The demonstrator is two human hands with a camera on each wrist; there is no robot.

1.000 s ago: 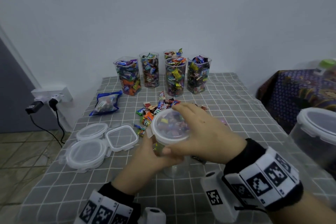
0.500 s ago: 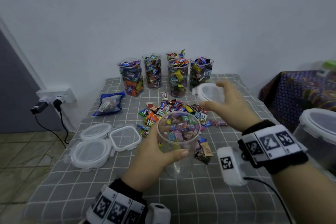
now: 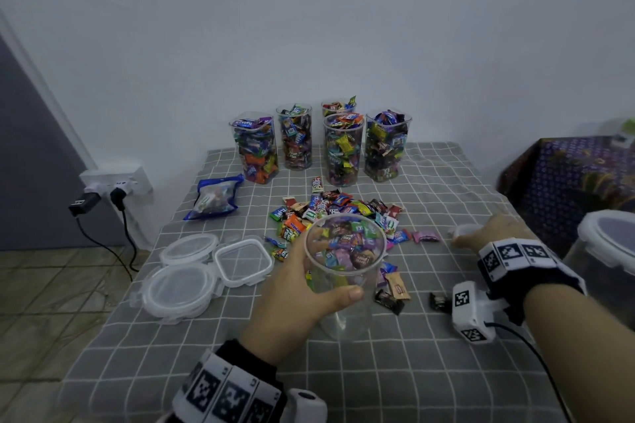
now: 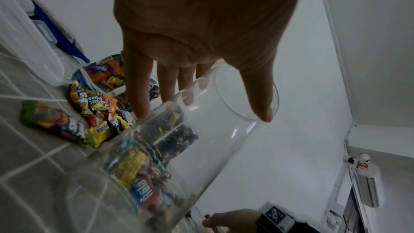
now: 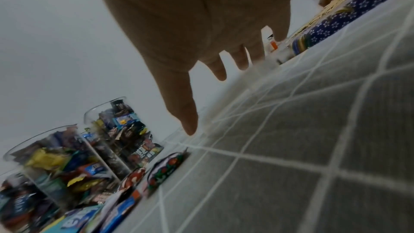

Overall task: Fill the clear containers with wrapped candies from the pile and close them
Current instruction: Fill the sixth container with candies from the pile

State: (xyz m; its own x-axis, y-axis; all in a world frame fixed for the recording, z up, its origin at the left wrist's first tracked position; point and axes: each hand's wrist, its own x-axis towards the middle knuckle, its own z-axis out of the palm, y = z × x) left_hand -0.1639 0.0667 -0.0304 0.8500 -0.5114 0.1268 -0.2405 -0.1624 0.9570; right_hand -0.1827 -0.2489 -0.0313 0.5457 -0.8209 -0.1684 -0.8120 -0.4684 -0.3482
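Observation:
A clear, empty round container [image 3: 347, 316] stands on the grey checked tablecloth [image 3: 378, 371], and my left hand [image 3: 305, 275] grips it near the rim. The left wrist view shows thumb and fingers of that hand [image 4: 201, 95] wrapped round the container [image 4: 212, 139]. The pile of wrapped candies [image 3: 330, 204] lies just behind it. My right hand [image 3: 481, 237] is low at the table's right side, fingers straight, beside the small round lid [image 3: 462, 231]. In the right wrist view the hand [image 5: 212, 77] holds nothing I can see.
Several candy-filled open containers [image 3: 343, 151] stand at the back. Loose lids [image 3: 185, 285] and a blue candy bag [image 3: 213, 197] lie on the left. A large lidded tub [image 3: 604, 251] and a second table with patterned cloth [image 3: 567, 175] are on the right.
My right hand lifted the lid off the container, carried it to the right and lowered it to the table. My left hand kept its hold on the container.

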